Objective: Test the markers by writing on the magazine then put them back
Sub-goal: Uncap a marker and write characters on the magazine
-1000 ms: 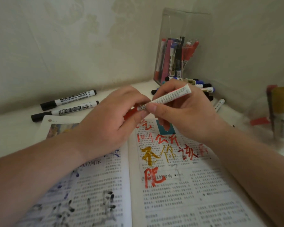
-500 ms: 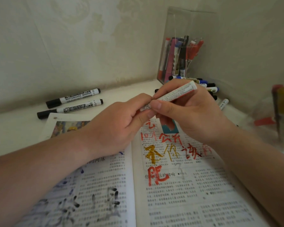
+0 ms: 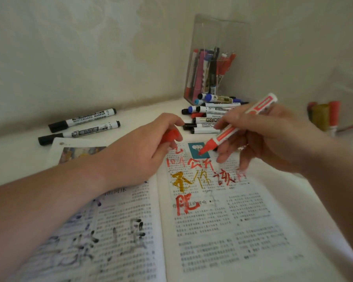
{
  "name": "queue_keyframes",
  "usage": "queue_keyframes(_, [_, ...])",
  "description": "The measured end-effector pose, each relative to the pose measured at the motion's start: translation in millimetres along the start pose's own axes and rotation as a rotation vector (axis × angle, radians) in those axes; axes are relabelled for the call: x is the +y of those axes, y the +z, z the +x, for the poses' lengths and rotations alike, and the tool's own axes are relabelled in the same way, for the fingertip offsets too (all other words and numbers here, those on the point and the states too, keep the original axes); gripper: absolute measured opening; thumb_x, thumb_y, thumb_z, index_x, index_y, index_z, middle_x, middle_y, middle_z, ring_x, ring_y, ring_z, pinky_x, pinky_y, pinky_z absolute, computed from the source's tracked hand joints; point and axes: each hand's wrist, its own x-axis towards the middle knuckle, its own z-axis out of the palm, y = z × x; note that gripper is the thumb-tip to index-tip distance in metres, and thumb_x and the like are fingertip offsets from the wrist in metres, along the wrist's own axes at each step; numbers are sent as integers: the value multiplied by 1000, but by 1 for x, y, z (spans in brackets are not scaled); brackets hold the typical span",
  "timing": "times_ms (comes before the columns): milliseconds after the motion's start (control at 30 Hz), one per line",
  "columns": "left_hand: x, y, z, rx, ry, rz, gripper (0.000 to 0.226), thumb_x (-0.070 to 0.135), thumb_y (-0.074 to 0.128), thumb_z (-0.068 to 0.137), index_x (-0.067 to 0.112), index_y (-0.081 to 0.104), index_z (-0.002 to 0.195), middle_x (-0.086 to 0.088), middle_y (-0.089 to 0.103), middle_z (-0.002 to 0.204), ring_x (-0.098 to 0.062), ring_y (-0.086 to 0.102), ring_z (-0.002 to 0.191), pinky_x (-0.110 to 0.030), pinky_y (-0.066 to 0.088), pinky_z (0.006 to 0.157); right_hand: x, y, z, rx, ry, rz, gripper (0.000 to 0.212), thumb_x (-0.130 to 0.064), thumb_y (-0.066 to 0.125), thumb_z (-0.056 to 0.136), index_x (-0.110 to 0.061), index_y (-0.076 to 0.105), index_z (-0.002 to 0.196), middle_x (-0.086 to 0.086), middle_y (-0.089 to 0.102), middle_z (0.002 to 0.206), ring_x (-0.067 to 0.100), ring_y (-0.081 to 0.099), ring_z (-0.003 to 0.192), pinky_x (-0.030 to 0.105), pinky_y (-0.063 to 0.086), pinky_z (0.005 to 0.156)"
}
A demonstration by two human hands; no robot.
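Now the right hand (image 3: 273, 143), right of center, grips the marker (image 3: 238, 127) w/ thumb and fingers curled round the barrel. The bare red tip points down-left over the teal square (image 3: 198, 149) at the top of the right page. I cannot tell if the tip touches the paper or is just above it. The left hand (image 3: 143, 151), at center, has its fingers curled round the red cap (image 3: 170, 136), and its heel rests on the left page. The magazine (image 3: 222, 231) lies open across the lower half of the frame, w/ red and gold characters (image 3: 192, 180) on the right page and dark ones on the left page. At upper right of center a clear box (image 3: 214, 64) holds some markers upright, and a pile (image 3: 210, 117) of others lies in front of it. Two black markers (image 3: 84, 123) lie at the upper left.

What can go wrong, in my opinion:
- If the tip lands on the teal square, the red line may be hard to read, i.e. a poor test.
- The lower fingers of the right hand hang very near the red characters. If that ink is wet, they can smear it, esp. when the hand slides to write.
- The left hand presses only the left page, so the right page can shift under the stroke.
- The cap is held loosely, it seems. It may slip and roll into the pile, and the marker then dries or marks other things.
- When put back, the marker may end in the pile, not the box, and be mixed w/ untested ones.
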Motion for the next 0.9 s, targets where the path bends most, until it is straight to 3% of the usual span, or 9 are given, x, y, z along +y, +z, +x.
queue_keyframes(67, [5,1,0,68,45,-18,41,24,57,100,43,38,130,21,63,124,4,60,113,-25,51,100,16,2,-21,-28,37,-43,23,-19,84,68,-9,77,88,28,70,79,33,70,64,30,53,44])
queue_keyframes(133, [9,2,-1,120,85,-58,40,26,66,95,42,44,126,19,66,122,3,63,110,-22,52,97,35,1,-35,21,38,-103,26,-7,91,63,-13,74,81,25,65,68,27,58,50,27,45,42])
queue_keyframes(233, [9,2,-3,126,125,-5,28,29,74,89,31,61,114,19,70,107,5,66,98,-18,51,88,49,3,-41,102,-4,-80,17,-15,81,60,-15,68,71,14,51,54,19,41,44,23,27,41])
queue_keyframes(300, [8,2,-4,124,193,71,20,36,74,90,27,67,107,18,72,100,4,66,95,-19,49,83,49,7,-41,121,-44,-82,14,-14,75,58,-13,66,69,11,49,51,17,37,44,21,23,42])
queue_keyframes(500, [4,3,-1,114,338,140,20,40,67,96,23,73,104,17,65,95,0,56,88,-15,43,81,46,17,-44,83,-45,-167,7,-7,66,70,-4,71,73,3,67,55,9,40,40,16,30,39])
queue_keyframes(633, [4,4,0,102,338,108,25,40,68,91,20,72,104,15,62,92,-2,59,84,-21,48,79,49,17,-43,79,-63,-227,8,-7,66,71,-7,73,76,13,75,69,7,47,46,16,34,44])
queue_keyframes(767, [4,4,-2,109,312,43,33,40,71,89,15,70,110,7,66,100,-8,66,90,-28,52,84,50,17,-44,61,-74,-276,8,-10,68,72,-13,75,76,11,75,70,14,51,52,22,35,48])
queue_keyframes(900, [7,5,-3,87,279,-38,29,27,76,87,12,70,110,3,66,101,-11,70,91,-23,55,87,51,11,-43,141,-125,-76,9,-11,72,69,-9,76,78,14,62,57,23,48,48,25,27,45])
